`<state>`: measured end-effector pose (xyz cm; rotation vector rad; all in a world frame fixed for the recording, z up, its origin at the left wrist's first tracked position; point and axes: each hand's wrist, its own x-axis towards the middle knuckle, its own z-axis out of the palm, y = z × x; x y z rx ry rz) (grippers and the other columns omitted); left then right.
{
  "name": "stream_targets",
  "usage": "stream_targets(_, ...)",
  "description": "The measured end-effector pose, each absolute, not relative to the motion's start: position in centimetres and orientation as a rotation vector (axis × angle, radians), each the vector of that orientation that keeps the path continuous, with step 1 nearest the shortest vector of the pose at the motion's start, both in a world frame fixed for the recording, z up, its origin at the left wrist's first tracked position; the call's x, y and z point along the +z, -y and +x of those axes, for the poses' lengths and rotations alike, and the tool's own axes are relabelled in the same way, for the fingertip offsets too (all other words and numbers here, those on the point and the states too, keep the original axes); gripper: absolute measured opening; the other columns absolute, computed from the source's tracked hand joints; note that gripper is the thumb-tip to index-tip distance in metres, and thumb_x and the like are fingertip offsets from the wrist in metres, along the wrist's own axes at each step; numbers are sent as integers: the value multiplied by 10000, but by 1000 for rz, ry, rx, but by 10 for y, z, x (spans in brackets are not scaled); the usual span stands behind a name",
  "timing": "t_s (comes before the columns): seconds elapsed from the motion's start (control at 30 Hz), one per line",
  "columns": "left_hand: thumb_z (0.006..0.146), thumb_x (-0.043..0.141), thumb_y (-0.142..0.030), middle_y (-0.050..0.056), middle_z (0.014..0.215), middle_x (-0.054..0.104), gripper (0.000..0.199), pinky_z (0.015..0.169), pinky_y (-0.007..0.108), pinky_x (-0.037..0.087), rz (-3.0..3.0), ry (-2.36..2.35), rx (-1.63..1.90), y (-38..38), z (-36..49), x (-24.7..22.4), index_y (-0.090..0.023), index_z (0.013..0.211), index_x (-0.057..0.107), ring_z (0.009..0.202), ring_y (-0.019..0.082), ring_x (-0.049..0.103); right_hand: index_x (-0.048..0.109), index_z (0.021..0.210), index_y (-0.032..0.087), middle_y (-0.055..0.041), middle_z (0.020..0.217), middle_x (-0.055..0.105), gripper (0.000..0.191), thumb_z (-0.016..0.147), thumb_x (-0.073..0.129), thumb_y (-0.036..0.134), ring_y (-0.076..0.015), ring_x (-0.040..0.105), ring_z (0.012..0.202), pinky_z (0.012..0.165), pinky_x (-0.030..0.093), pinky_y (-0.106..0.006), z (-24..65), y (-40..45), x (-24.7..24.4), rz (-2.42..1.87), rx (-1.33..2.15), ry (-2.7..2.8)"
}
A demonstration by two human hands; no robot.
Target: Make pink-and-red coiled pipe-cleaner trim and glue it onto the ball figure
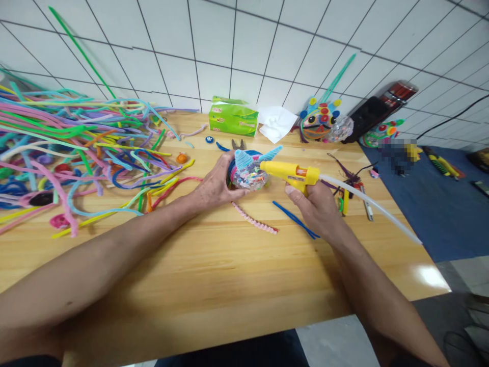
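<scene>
My left hand point(219, 178) is wrapped round the left side of a clear plastic craft figure point(250, 176) with colourful bits inside and two light-blue pipe-cleaner ears on top. In my right hand point(319, 201) is a yellow hot glue gun point(292, 172), with a long translucent glue stick point(370, 204) trailing from its back. The gun's nozzle points left and is at the figure's right side; whether it touches cannot be told. Just below the figure lies a pink braided pipe-cleaner strip point(255, 219). Blue pipe cleaners point(294, 219) rest beneath the gun.
A large heap of coloured pipe cleaners point(76, 148) covers the table's left. Along the tiled wall stand a green tissue pack point(233, 118), a white tissue point(277, 125) and a decorated craft figure point(321, 122). Pliers point(238, 145) lie behind my left hand. A white pen point(367, 206) is at right.
</scene>
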<state>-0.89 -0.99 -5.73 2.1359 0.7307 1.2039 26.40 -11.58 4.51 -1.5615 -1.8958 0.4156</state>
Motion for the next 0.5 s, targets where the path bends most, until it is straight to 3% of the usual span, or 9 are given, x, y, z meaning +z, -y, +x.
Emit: stream_targets(0.5, 813, 930, -399, 187, 1526, 587, 976, 1215, 645, 543, 2158, -741, 1201, 9, -7, -61, -283, 1614, 384, 1425, 398, 624, 693, 937, 252, -60, 855, 753, 232, 994, 606, 459, -289, 681, 823, 744, 523, -408, 265, 117, 44, -1557, 406, 1892)
